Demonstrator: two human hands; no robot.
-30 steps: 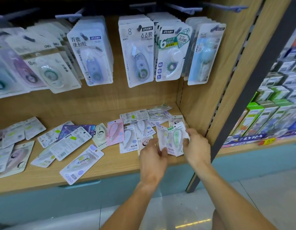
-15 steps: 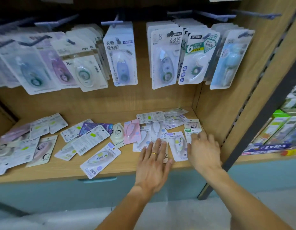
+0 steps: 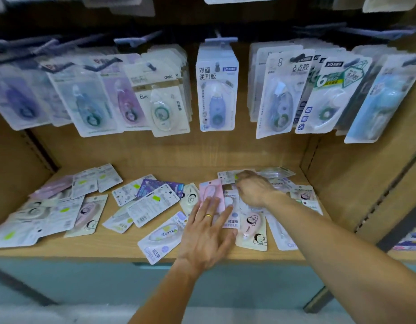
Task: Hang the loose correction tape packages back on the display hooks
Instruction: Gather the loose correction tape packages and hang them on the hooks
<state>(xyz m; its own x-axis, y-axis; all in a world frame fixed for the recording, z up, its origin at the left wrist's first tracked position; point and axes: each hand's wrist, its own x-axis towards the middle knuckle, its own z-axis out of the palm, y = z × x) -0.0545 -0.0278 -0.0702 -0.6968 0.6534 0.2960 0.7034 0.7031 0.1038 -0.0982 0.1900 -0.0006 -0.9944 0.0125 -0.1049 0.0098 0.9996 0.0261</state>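
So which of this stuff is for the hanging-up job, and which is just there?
For the job:
loose packages on the wooden shelf
display hooks
left hand
right hand

Just there:
hanging packages
gold ring

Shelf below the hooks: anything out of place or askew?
Yes. Loose correction tape packages lie scattered flat across the wooden shelf, overlapping at odd angles, some face down, instead of hanging like the rows above. The left hand lies flat on the pink package; the right hand reaches into the pile behind it.
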